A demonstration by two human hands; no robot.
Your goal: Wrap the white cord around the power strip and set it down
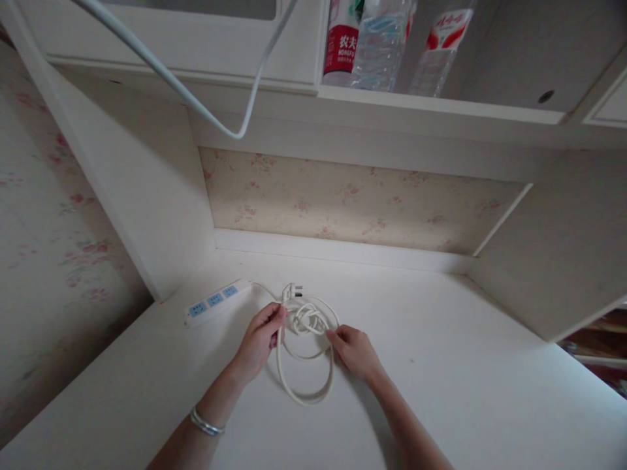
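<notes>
Your left hand (264,329) pinches the white cable (318,324) between thumb and fingers on the left side of its loops, just below the plug (292,292). Your right hand (355,349) closes, thumb against fingers, on the right side of the same loops. Between your hands the cable makes a small tangled knot of turns, with a wider loop hanging toward you near the tabletop (441,365).

Expect the cable to be light but springy: it looks bendable, smooth and a little slick, so loose turns may slide or pop open if you pinch only one strand. Take hold of several turns together at each side, and keep your fingers off the prongs of the plug, which point right just beyond the knot.

The cable runs back to the power strip (218,302), which lies on the tabletop left of your left hand, blue socket faces up. It is probably heavier than the cord, so a hard pull may drag it. A silver bracelet (208,424) sits on your left wrist. Farther out, clear bottles (379,49) stand on the shelf (441,108) above.
</notes>
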